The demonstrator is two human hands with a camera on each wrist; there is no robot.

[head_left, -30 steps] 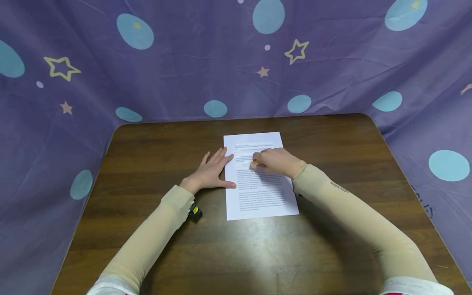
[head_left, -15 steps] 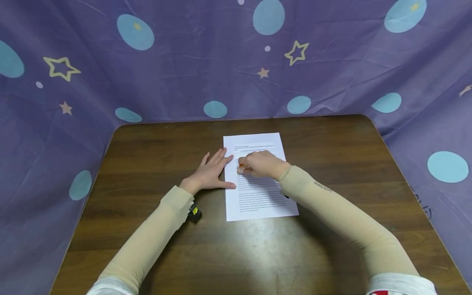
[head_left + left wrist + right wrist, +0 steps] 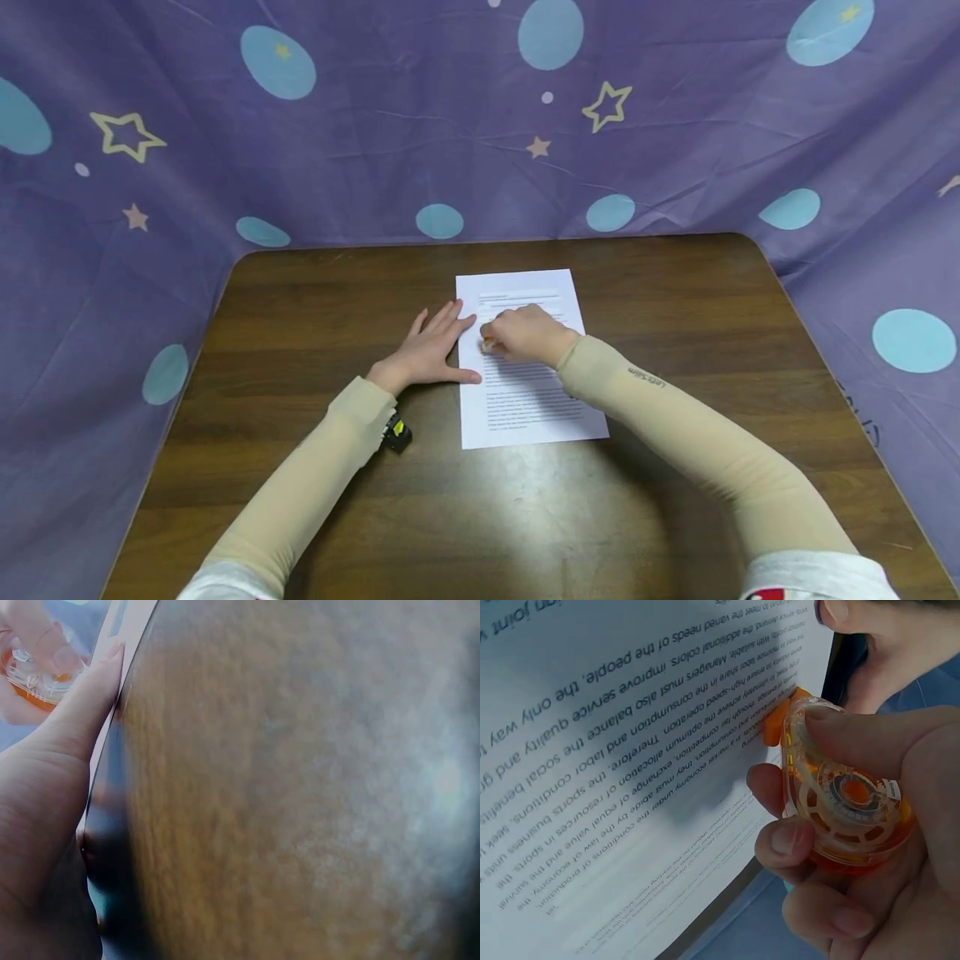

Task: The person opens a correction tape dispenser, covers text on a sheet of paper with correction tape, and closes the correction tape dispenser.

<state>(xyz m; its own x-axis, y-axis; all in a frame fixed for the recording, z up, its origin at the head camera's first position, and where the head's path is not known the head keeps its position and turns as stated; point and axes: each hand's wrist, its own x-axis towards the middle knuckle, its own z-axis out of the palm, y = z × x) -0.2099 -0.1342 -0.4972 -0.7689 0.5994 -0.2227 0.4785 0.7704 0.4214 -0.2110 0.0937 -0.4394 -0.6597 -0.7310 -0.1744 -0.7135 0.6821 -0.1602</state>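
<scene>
A printed sheet of paper (image 3: 540, 421) lies flat on the table. My left hand (image 3: 423, 357) rests on its left edge, fingers spread and thumb stretched out. In my right hand (image 3: 534, 333) I grip a clear and orange correction tape dispenser (image 3: 847, 799), thumb on one side and fingers curled round the other. The dispenser's orange tip (image 3: 780, 720) is at the printed lines, near the left margin; whether it presses the sheet I cannot tell. Brighter white bands show among the upper lines. The left wrist view catches the dispenser (image 3: 37, 682) beyond my left thumb (image 3: 94, 697).
The brown wooden table (image 3: 300, 300) extends around the sheet on all sides. A purple curtain (image 3: 360, 150) with stars and blue ovals hangs behind it and along both sides. A small black device (image 3: 396, 433) sits at my left wrist.
My right hand has moved left across the page with the correction tape dispenser, mostly in the first half second, then only slightly. My left hand and the sheet have stayed put.
</scene>
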